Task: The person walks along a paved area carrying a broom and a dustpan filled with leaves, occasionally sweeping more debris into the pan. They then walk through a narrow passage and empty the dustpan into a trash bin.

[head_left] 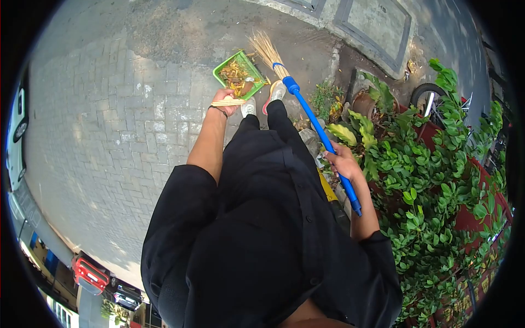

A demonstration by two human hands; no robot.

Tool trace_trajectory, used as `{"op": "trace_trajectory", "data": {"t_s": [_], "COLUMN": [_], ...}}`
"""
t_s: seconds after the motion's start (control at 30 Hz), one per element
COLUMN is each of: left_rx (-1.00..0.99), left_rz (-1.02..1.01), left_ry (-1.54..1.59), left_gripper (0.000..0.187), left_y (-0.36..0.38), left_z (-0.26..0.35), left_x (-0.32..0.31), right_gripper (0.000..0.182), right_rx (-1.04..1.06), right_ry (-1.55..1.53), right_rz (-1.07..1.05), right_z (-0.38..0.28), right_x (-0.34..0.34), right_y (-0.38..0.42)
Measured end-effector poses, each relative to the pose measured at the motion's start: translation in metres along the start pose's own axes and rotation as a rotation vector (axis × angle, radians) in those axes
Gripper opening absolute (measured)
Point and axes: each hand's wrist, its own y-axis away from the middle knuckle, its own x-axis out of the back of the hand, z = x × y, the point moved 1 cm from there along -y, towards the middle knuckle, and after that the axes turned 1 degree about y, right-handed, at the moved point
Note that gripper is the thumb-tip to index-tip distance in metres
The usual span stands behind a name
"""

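Observation:
My left hand [225, 103] is closed on the pale handle of a green dustpan [252, 66], just in front of my shoes. Dry yellow and brown leaves [236, 75] lie in the pan. In my right hand [342, 159] is the blue handle of a broom [313, 117], with fingers wrapped round its lower part in view. The broom's straw bristles [266, 50] are on the ground to the right of the dustpan, a little apart from it. A few loose leaves lie by the pan's edges.
Grey paving [109, 126] spreads to the left. Leafy green plants [410, 186] and a large pot [365, 104] stand close on my right. Behind them is a wheel [429, 98]. A concrete slab [374, 27] lies ahead. Parked vehicles, one a red car [90, 275], show at lower left.

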Motion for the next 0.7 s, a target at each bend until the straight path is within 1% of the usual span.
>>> {"op": "trace_trajectory", "data": {"t_s": [0.03,0.1,0.13,0.17,0.23,0.33,0.37,0.43,0.47,0.53,0.63,0.7], "left_rx": [0.02,0.006,-0.003,-0.016,-0.031,-0.054,-0.062,-0.039,-0.03,-0.045,-0.062,-0.046], "left_rz": [-0.044,0.038,0.077,0.13,0.127,0.119,0.114,0.025,-0.022,0.049,0.107,0.055], "left_ry": [0.014,0.07,0.099,0.088,0.078,0.085,0.09,0.106,0.114,0.139,0.157,0.199], "left_gripper": [0.023,0.008,0.007,0.009,0.009,0.009,0.01,0.011,0.012,0.014,0.015,0.011], "left_y": [-0.015,0.02,0.035,0.04,0.045,0.044,0.041,0.022,0.012,0.018,0.03,0.033], "left_z": [0.002,0.0,-0.001,-0.001,-0.004,-0.006,-0.005,0.004,0.007,0.006,0.004,0.002], "left_x": [0.019,0.004,-0.003,-0.001,0.005,0.016,0.019,0.035,0.044,0.036,0.026,0.035], "right_gripper": [0.045,0.044,0.044,0.043,0.041,0.038,0.037,0.035,0.039,0.042,0.042,0.041], "right_rx": [0.007,-0.011,-0.016,0.053,0.193,0.118,0.129,0.149,0.19,0.242,0.071,0.141], "right_ry": [0.057,0.224,0.308,0.451,0.733,0.711,0.73,0.769,0.774,0.752,0.603,0.626], "right_rz": [0.041,0.102,0.134,0.2,0.332,0.212,0.186,0.137,0.125,0.042,-0.105,-0.048], "right_z": [-0.001,-0.001,0.0,0.004,0.012,0.0,-0.001,0.003,0.012,-0.008,-0.035,-0.038], "right_x": [0.002,0.006,0.006,0.004,-0.005,-0.031,-0.044,-0.064,-0.071,-0.073,-0.056,-0.053], "right_y": [-0.004,-0.03,-0.048,-0.072,-0.111,-0.127,-0.123,-0.105,-0.097,-0.053,-0.01,0.009]}}
